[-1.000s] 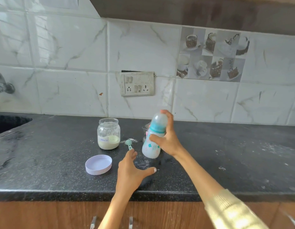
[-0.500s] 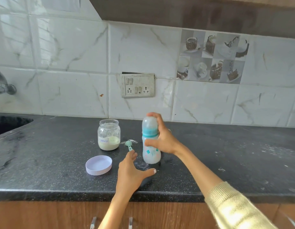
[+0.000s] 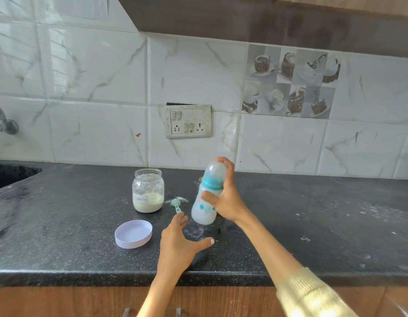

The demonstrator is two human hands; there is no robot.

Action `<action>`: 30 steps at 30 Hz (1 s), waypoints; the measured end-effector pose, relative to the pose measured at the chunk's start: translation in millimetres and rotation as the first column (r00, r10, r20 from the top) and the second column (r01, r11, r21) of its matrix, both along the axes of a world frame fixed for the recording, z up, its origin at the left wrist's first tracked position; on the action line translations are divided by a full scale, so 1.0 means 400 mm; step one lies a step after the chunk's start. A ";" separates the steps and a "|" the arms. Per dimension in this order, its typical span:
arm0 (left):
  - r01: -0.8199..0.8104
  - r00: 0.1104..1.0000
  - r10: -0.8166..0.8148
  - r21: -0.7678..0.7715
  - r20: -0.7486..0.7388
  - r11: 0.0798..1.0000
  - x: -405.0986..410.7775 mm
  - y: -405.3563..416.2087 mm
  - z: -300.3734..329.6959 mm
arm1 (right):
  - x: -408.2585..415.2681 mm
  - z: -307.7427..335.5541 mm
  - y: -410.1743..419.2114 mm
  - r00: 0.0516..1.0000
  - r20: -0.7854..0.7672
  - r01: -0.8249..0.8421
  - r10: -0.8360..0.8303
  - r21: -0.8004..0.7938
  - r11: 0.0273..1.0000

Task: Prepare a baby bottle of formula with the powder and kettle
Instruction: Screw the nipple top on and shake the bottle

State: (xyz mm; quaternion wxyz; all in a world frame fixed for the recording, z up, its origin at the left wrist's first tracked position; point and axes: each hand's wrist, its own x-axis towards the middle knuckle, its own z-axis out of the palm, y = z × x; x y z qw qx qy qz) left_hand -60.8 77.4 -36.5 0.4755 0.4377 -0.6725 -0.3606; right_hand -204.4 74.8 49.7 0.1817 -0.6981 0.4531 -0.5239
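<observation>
My right hand (image 3: 226, 197) grips a capped baby bottle (image 3: 206, 200) with a teal collar and milky liquid, tilted slightly and blurred, above the black counter (image 3: 313, 225). My left hand (image 3: 180, 243) rests open on the counter just in front of the bottle, fingers spread, holding nothing. A glass jar labelled formula (image 3: 148, 191), lid off and about a third full of pale powder, stands to the left. A small teal scoop (image 3: 176, 204) lies between jar and bottle beside some spilled powder. No kettle is in view.
The jar's white lid (image 3: 133, 234) lies upside down near the counter's front. A sink (image 3: 8, 175) and tap (image 3: 1, 122) are at far left. A wall socket panel (image 3: 188, 121) sits on the tiled backsplash. Something clear is partly hidden behind the bottle.
The bottle swung from tilted to upright and back to tilted in my right hand, shifting slightly left then right. My left hand stayed in place on the counter.
</observation>
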 end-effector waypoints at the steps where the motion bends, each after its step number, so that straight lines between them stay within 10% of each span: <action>1: 0.000 1.000 0.000 -0.005 0.002 1.000 -0.001 0.000 -0.001 | 0.002 -0.001 0.003 0.999 -0.046 -0.008 0.010 0.030 1.000; 30: 0.032 0.991 -0.022 -0.077 0.135 0.996 0.000 0.008 -0.004 | 0.012 -0.103 0.051 0.996 0.037 -0.083 0.076 0.286 0.955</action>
